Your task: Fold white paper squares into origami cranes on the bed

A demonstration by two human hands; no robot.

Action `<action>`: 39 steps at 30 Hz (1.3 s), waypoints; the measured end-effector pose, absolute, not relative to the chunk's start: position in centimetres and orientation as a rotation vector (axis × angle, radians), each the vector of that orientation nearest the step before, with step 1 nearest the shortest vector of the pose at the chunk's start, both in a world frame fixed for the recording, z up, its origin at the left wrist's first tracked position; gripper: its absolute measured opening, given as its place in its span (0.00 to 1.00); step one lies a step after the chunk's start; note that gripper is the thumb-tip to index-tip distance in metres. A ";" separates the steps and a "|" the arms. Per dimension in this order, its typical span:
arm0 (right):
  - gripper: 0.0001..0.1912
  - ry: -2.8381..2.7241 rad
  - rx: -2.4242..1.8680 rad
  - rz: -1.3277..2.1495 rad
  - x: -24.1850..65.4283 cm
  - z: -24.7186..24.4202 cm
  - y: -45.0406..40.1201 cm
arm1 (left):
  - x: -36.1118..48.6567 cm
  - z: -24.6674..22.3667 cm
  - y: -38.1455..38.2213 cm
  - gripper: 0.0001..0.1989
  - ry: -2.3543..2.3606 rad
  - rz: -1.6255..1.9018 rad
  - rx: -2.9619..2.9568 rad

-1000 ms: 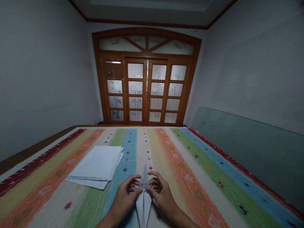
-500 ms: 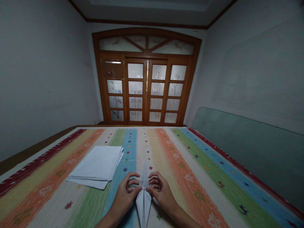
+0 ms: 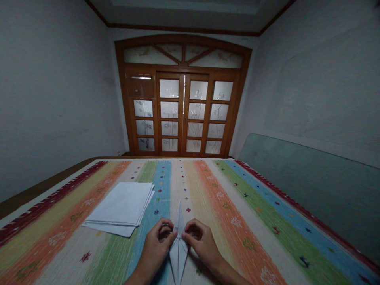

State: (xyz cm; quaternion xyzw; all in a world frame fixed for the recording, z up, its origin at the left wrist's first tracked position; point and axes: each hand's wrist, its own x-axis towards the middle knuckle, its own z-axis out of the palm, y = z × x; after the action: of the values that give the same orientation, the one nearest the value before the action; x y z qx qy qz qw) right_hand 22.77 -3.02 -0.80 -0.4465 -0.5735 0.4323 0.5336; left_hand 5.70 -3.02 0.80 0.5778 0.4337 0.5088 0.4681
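A slim folded white paper [image 3: 178,255], pointed at its far end and split by a centre line in its near half, lies between my hands at the bottom middle. My left hand [image 3: 159,242] pinches its left edge near the middle, fingers curled. On the opposite edge, my right hand [image 3: 199,240] grips the paper between thumb and curled fingers. Left of my hands, a stack of white paper sheets [image 3: 121,204] rests on the striped tablecloth [image 3: 237,245], its corners slightly fanned out.
The tablecloth covers a large table with a dark wooden edge [image 3: 18,202] at the left. A pale green panel [image 3: 311,182] stands along the right side. Beyond the table is a wooden door with glass panes [image 3: 182,114], between white walls.
The fingers of both hands have curled in more tightly around the folded paper. Its near flaps now sit closer together, with a narrower gap. The stack has not moved.
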 end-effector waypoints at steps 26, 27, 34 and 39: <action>0.20 -1.526 -1.160 0.839 22.1 -0.5 -4.2 | 6.9 1.2 -5.1 0.15 1.287 1.152 1.770; 0.20 -1.536 -1.168 0.822 22.1 -0.5 -4.2 | 6.9 1.0 -5.2 0.14 1.292 1.150 1.784; 0.19 -1.614 -1.205 0.681 21.7 -0.8 -4.7 | 7.1 0.7 -5.1 0.11 1.332 1.159 1.836; 0.18 -1.709 -1.136 0.697 21.7 -0.5 -5.0 | 6.9 0.5 -4.9 0.11 1.351 1.203 1.840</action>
State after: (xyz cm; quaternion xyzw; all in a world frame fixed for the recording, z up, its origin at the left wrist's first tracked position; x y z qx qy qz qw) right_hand 21.71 -5.04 -0.54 -0.4633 -0.6969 0.2842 0.4679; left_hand 6.90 -4.87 0.45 0.6852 0.5031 0.4481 0.2768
